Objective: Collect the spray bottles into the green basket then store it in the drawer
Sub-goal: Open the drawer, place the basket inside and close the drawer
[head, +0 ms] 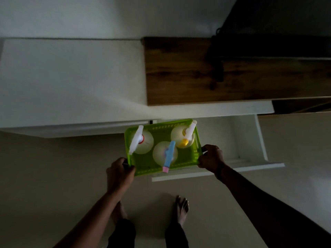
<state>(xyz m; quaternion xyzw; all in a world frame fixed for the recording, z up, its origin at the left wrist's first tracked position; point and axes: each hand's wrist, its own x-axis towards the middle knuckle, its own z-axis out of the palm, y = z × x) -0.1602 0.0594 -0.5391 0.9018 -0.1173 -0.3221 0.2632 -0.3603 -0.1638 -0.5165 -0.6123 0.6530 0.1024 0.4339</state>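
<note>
A green basket (160, 130) hangs over the left part of an open white drawer (247, 140). It holds three clear spray bottles standing upright: one with a white head (137, 140), one with a blue head and pink nozzle (169, 154), one with a yellow and white head (187, 136). My left hand (120, 173) grips the basket's near left corner. My right hand (211, 158) grips its right end. I cannot tell whether the basket touches the drawer.
A white cabinet top (71, 77) runs along the left, a dark wooden top (232, 77) to its right with a dark object (268, 42) on it. My bare feet (181, 210) stand on the pale floor below the drawer front (215, 171).
</note>
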